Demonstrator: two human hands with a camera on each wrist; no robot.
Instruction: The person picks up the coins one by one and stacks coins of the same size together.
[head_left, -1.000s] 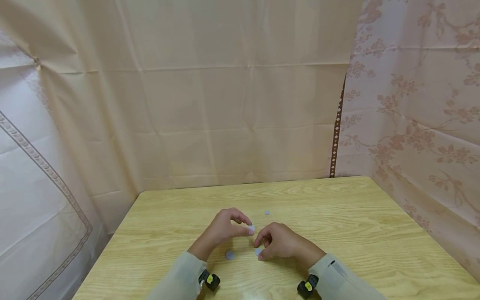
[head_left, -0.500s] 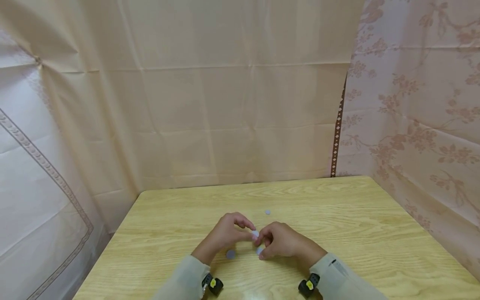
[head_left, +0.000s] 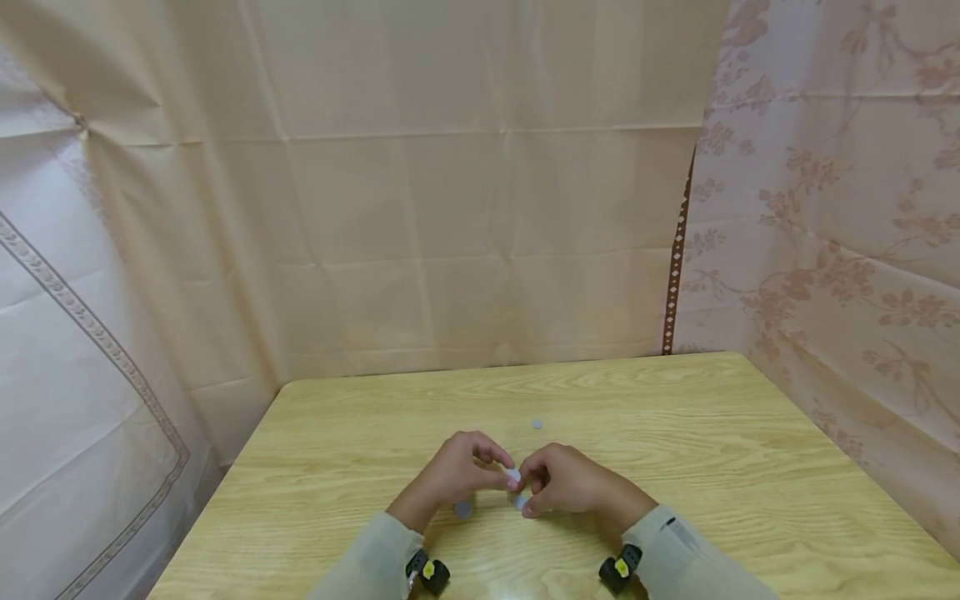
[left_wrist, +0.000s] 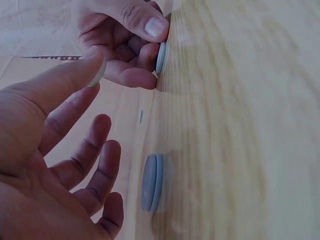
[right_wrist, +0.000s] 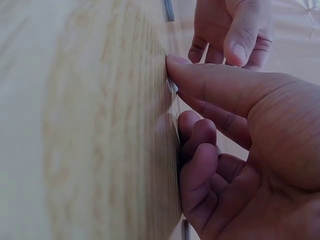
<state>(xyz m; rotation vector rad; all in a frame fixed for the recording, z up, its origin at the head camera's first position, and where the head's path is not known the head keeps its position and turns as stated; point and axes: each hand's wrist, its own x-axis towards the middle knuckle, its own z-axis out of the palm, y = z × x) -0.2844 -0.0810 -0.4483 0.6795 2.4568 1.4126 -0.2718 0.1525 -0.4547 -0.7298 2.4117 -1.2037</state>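
Nearest, at six o'clock: two pale sleeves (head_left: pixel 675 558) with wrist cameras (head_left: pixel 619 572) strapped on, lenses aimed along the wooden table (head_left: pixel 675 433) so that each hand's work stays in sight.

Just beyond, at the centre of the near half: left hand (head_left: pixel 457 471) and right hand (head_left: pixel 566 483) brought fingertip to fingertip. Left hand pinching a small pale disc (head_left: pixel 512 475) between thumb and forefinger, raised a little off the wood, remaining fingers hanging loose and spread in the left wrist view (left_wrist: pixel 75 165). Right hand curled low, thumb tip pressed to the tabletop, fingers pinching a second grey-blue disc (left_wrist: pixel 160 56) on edge against the wood, probably to lift it or hold it steady for the other; exact hold partly hidden.

At seven o'clock of the hands, a thicker disc (left_wrist: pixel 151 182) flat on the table, seemingly two stacked, left within easy reach.

Farther, at twelve o'clock: a lone small disc (head_left: pixel 536 424), well apart.

Farthest: beige curtain (head_left: pixel 480 208), floral cloth (head_left: pixel 840 208) at two o'clock.
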